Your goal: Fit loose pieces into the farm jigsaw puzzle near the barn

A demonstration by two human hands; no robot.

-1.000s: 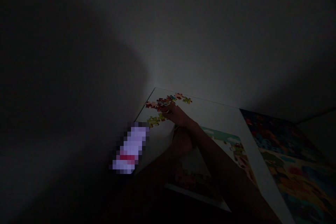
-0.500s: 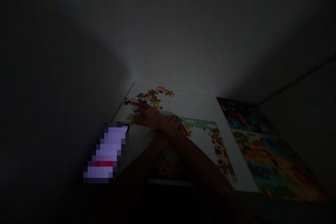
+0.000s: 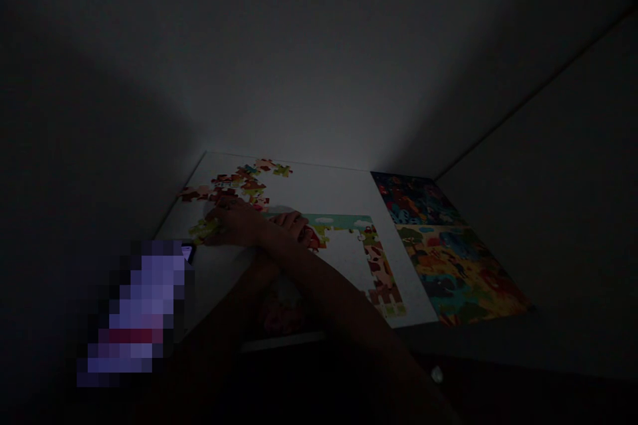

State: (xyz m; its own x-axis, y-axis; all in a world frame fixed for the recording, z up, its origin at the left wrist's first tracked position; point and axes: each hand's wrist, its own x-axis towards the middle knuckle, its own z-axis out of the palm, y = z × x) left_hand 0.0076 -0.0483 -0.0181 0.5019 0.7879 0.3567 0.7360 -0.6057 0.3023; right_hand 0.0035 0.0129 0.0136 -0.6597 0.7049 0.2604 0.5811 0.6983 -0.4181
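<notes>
My forearms cross over a white puzzle board. My right hand reaches over to the left, its fingers apart and touching down among loose jigsaw pieces. Yellow-green pieces lie just beside its fingertips; no piece shows clearly lifted. Beneath the right forearm, my left hand lies with fingers stretched over the upper left part of a partly joined jigsaw puzzle. A red patch of the puzzle shows beside those fingers. The dim light and my arms hide the puzzle's left side.
A phone with a blurred lit screen lies at the board's left edge. On the right are two colourful pictures, a dark one and an animal scene. Walls rise behind the board. A small white object sits below.
The view has swung to the right, so everything appears further left. My right hand's fingers have bent down slightly toward the loose pieces. My left hand stays on the puzzle.
</notes>
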